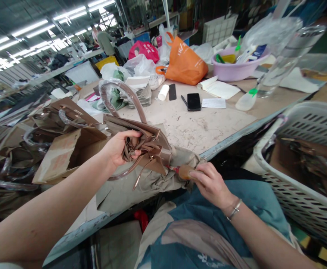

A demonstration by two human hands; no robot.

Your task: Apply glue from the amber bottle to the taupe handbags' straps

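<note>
A brown handbag [155,149] lies tilted on a crumpled khaki cloth [118,196] at the table's near edge, its wrapped handle arching up behind. Bunched brown fabric [131,145] at the bag's opening is gripped by my left hand [121,147], thumb on top. My right hand [211,183] closes around a small squeeze bottle [186,172] with amber contents. The bottle's red tip points left and meets the bag's lower right edge; whether it touches I cannot tell. A zipper pull [136,182] hangs from the bag.
More brown bags [59,116] and an opened cardboard box [65,153] crowd the left. Behind are a phone [194,102], an orange bag [184,63], a purple basin [230,71], a green-capped squeeze bottle [246,101] and a clear water bottle [286,63]. A white plastic basket [295,190] stands at right.
</note>
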